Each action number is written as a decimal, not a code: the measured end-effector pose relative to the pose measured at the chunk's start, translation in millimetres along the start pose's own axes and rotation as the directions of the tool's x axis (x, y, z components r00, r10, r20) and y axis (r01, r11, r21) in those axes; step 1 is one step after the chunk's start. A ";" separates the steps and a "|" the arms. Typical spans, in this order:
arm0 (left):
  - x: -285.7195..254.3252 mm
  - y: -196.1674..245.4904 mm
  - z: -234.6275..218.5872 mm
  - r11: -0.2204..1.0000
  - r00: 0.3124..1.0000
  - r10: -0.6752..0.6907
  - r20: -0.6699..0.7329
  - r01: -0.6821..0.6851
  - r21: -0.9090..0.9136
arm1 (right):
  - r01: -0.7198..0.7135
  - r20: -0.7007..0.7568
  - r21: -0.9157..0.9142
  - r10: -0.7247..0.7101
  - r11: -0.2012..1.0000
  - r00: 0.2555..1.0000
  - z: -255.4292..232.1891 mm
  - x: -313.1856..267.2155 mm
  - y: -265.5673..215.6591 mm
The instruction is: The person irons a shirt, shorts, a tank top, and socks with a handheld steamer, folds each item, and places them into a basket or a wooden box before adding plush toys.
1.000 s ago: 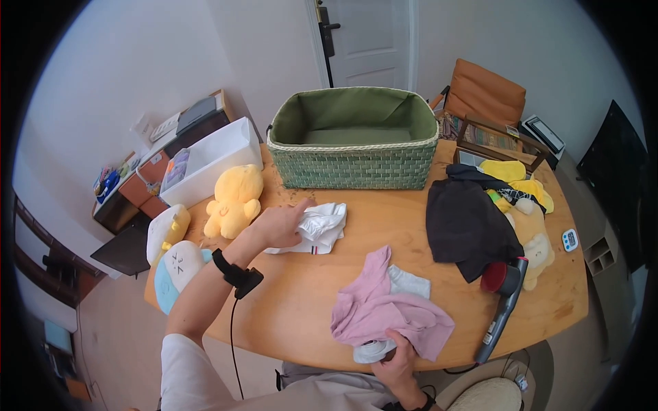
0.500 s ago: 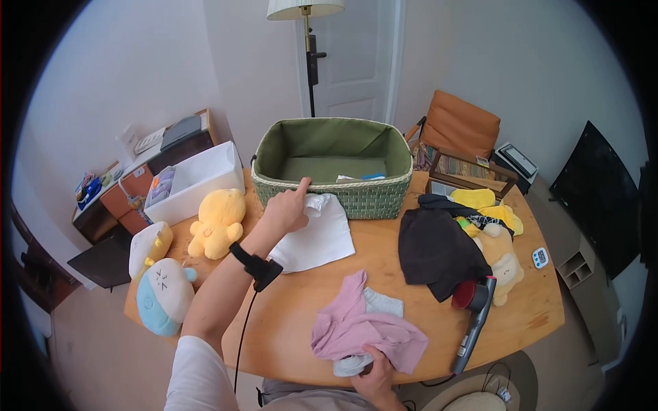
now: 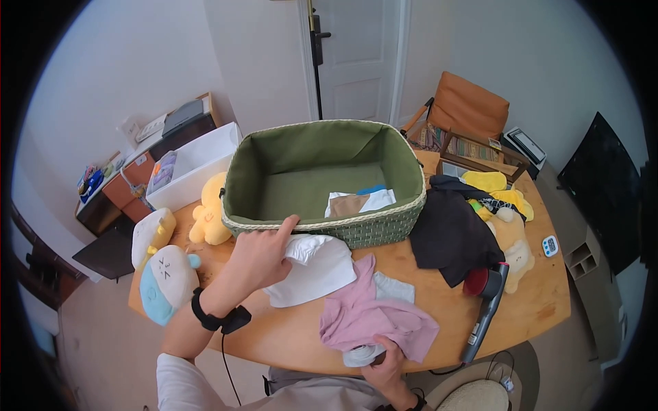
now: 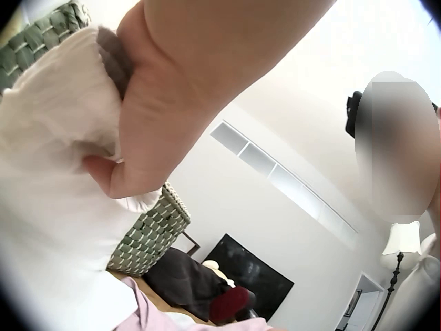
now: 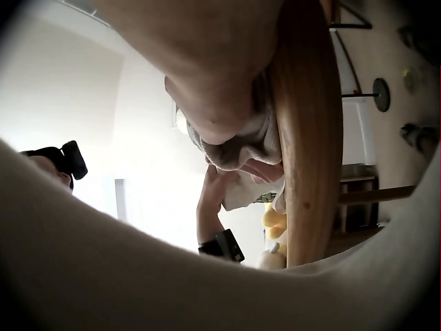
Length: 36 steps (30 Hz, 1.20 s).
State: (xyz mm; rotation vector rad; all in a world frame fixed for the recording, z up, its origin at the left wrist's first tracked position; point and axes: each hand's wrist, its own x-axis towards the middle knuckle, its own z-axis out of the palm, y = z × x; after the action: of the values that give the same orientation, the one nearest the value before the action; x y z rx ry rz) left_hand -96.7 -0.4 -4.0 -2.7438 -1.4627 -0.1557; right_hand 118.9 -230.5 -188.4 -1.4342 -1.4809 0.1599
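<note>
Head view: what was the left hand doing?

— Pinching white cloth just before the green basket, forefinger on its rim. The right hand gripped grey cloth at the near edge of the pink garment.

— The step?

— Positioning the basket, probably; next seemed to call for freeing the rim without dropping cloth.

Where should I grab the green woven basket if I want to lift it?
Probably lift the green woven basket by the rim at its two short ends, one hand from each side: its long, open-topped shape should balance between them, and the white garment lies at its near side.
</note>
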 end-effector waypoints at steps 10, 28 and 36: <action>-60.0 42.1 91.2 0.985 0.982 0.148 -0.114 -0.137 0.100 | 0.073 -0.013 0.055 -0.072 0.996 0.997 0.6 -7.4 8.1; -64.3 -51.1 -86.2 -0.114 0.924 -0.093 0.371 0.360 -0.926 | 0.070 -0.117 0.089 -0.060 0.994 0.991 -5.5 -2.1 -0.4; -96.9 -108.2 -17.0 0.803 0.823 -0.137 0.552 0.418 -0.424 | 0.103 -0.119 0.134 -0.087 0.986 0.989 -2.0 -4.5 4.3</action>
State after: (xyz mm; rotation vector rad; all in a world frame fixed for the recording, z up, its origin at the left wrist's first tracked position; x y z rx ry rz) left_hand -241.3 -21.3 0.7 -3.1127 -2.2926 0.2025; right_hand 122.1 -233.9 -192.9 -1.2379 -1.4142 0.1200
